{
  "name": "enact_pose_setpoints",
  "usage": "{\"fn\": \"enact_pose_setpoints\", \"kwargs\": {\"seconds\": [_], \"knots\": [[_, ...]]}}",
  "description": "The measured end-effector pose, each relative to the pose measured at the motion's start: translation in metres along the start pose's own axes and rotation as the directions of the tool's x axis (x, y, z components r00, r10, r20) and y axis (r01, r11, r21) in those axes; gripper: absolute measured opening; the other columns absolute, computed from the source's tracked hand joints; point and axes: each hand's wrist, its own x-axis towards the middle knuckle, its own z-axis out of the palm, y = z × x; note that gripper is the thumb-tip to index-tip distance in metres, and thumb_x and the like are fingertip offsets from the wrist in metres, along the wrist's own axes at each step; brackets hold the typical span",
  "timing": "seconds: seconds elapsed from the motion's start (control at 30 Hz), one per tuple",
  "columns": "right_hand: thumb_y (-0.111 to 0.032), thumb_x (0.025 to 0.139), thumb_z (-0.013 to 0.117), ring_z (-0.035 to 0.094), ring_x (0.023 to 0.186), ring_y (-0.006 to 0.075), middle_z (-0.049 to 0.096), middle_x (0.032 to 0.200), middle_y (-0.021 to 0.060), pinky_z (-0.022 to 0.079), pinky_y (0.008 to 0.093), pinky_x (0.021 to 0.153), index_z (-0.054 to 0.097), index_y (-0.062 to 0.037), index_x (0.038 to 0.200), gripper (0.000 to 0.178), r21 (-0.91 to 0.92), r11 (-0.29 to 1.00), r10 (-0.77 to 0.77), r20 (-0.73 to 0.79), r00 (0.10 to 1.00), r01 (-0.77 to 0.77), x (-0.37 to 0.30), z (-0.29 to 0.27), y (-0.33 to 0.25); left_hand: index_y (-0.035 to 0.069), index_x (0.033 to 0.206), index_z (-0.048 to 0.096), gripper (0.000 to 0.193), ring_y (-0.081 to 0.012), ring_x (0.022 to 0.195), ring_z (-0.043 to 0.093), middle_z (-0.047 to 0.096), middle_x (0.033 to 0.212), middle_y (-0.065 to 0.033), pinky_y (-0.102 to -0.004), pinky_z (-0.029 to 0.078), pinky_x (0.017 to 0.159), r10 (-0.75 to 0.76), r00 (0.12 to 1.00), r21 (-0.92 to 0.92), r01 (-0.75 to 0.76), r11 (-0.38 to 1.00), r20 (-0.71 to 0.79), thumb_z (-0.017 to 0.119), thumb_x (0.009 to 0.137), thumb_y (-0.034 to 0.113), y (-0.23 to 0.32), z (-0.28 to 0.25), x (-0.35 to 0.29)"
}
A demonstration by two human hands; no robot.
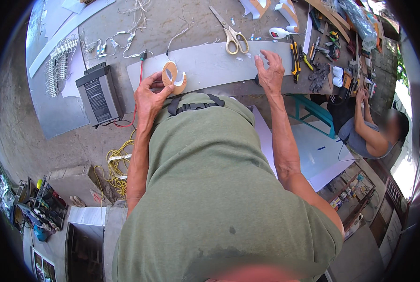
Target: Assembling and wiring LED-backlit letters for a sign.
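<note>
My left hand is closed on a small curved, letter-like piece with a brown face and white edge, held upright by thumb and fingers at the front edge of the bench. My right hand is raised over the grey metal sheet, fingers apart, with nothing visible held in it. Beyond the sheet's far edge lie scissors with cream handles. Close to my right hand are yellow-and-black tools and a white bottle. A thin wire ends near the held piece.
Left on the bench stands a grey power supply box with red and black leads, near white module strings. More brown-and-white letter pieces lie at the back. A seated co-worker is at the right, beside a teal stool.
</note>
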Motion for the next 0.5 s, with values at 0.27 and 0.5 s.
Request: {"fn": "enact_pose_setpoints", "kwargs": {"seconds": [0.27, 0.5], "knots": [[-0.035, 0.076, 0.078, 0.056, 0.105, 0.0324, 0.061, 0.108, 0.0125, 0.045, 0.0471, 0.088, 0.067, -0.0054, 0.107, 0.044, -0.205, 0.956, -0.195, 0.089, 0.977, 0.209, 0.052, 0.066, -0.051, 0.0, 0.123, 0.068, 0.054, -0.0159, 0.088, 0.071, 0.075, 0.099, -0.0119, -0.0306, 0.058, 0.08, -0.007, 0.998, 0.01, 0.008, 1.0, -0.055, 0.084, 0.075, 0.02, -0.014, 0.003, 0.0], [-0.026, 0.074, 0.072, 0.061, 0.093, 0.0321, 0.065, 0.092, 0.0131, 0.049, 0.0446, 0.083, 0.07, -0.0044, 0.096, 0.031, -0.164, 0.97, -0.152, 0.18, 0.972, 0.182, 0.062, 0.069, -0.041, -0.007, 0.113, 0.07, 0.054, -0.0201, 0.082, 0.075, 0.076, 0.09, -0.0167, -0.0316, 0.06, 0.076, -0.016, 0.994, 0.001, 0.016, 1.0, -0.113, 0.085, 0.072, 0.025, -0.015, 0.006, -0.006]]}}
